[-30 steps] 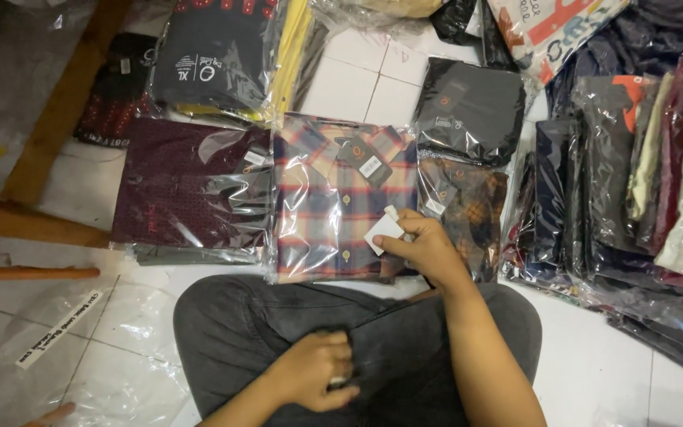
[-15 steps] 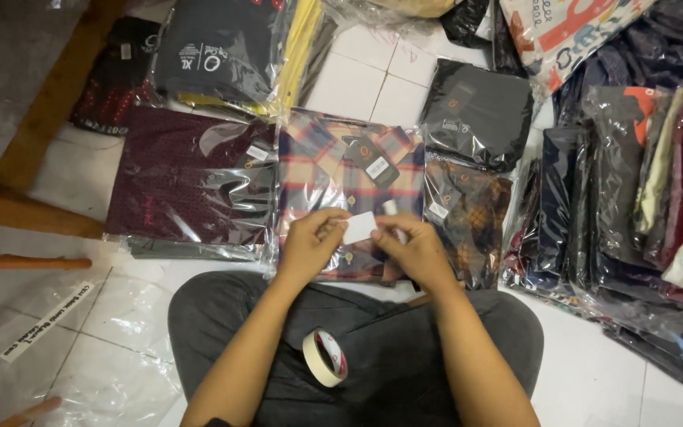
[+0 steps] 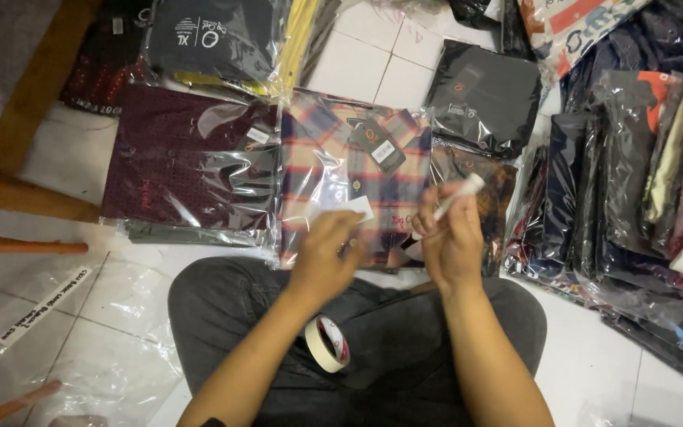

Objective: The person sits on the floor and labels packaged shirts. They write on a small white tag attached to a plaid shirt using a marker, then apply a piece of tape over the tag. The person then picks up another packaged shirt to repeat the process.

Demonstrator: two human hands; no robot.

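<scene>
Head view: a white label [image 3: 355, 209] lies on the bagged plaid shirt [image 3: 357, 170] before the knees, left hand [image 3: 327, 253] pressing fingers flat on it. Right hand [image 3: 450, 237] pinches a marker [image 3: 458, 195]. Slick plastic may let the label skid or ink smear. Bags crowd both sides; tape roll [image 3: 327, 343] sits on the lap.

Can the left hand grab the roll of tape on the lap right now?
Probably yes. The roll of tape lies on the lap just beside the left forearm, with nothing covering it. The left hand only rests on the plaid shirt packet near a white label, so it could pull back.
</scene>
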